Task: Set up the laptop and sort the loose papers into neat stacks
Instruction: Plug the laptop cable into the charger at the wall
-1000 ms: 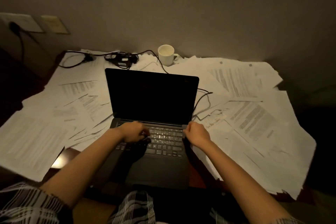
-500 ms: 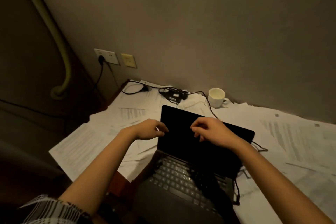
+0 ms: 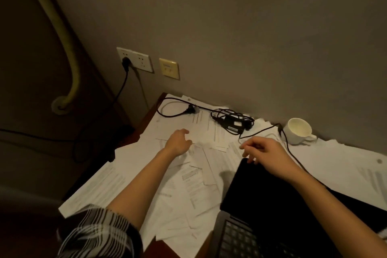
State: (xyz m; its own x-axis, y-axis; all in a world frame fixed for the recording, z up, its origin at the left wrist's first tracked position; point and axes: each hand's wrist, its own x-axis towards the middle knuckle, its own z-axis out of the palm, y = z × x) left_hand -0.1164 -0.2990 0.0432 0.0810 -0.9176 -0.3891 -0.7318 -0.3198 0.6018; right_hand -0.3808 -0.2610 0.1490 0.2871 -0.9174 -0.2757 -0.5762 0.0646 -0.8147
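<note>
Broadly, by size:
Desk (image 3: 154,105): brown wood, bare only at far left corner and left edge; rest under sheets.
Papers (image 3: 188,190): loose, overlapping, spread from far left corner to right edge; unsorted.
Laptop (image 3: 261,199): open, dark screen, near edge right of centre; keyboard at the bottom of the view.
Right hand (image 3: 270,158): above screen's top left corner, fingers loosely curled, grasping nothing; fingertips at the corner, contact unclear.
Left hand (image 3: 179,141): over sheets left of centre, fingers loosely bent, empty, released.
Charger (image 3: 232,123): black brick with coiled cable, far edge, on sheets; unplugged plug lying toward far left corner.
Mug (image 3: 298,131): white, upright, far edge, just right of charger.
Sockets (image 3: 135,59): on wall above far left corner, one black plug in.
</note>
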